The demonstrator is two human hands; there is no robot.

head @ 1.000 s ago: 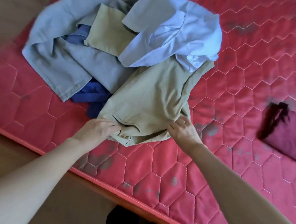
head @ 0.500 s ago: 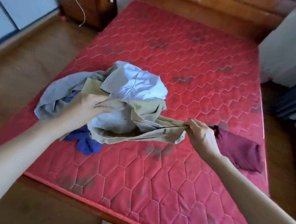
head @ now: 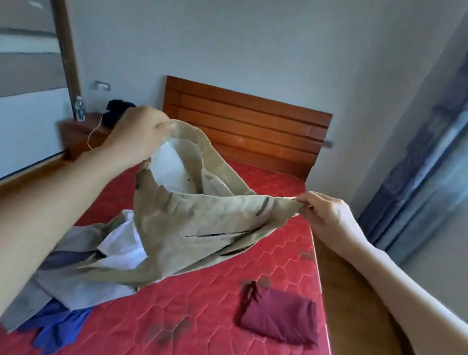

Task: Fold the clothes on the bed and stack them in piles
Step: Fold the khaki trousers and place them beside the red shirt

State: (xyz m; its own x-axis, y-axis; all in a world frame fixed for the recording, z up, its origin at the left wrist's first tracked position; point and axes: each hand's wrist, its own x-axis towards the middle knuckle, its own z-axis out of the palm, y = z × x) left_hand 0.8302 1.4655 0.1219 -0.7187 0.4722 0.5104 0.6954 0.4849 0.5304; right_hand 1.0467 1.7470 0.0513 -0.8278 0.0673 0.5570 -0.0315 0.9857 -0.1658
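We've lifted khaki trousers (head: 194, 219) off the pile (head: 105, 253); left hand (head: 137, 133) & right hand (head: 325, 214) both pinch waistband, ready to fold.

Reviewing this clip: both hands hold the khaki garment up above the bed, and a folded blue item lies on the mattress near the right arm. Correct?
Not quite. The folded item near the right arm is maroon, not blue, as the head view shows. The rest holds: the left hand and right hand hold the khaki garment above the bed.

Trousers (head: 203, 220): khaki
Mattress (head: 184, 330): red, hexagon quilting
Folded garment (head: 279, 316): maroon
Headboard (head: 246, 127): reddish-brown
Your pile (head: 79, 282): white, grey, blue
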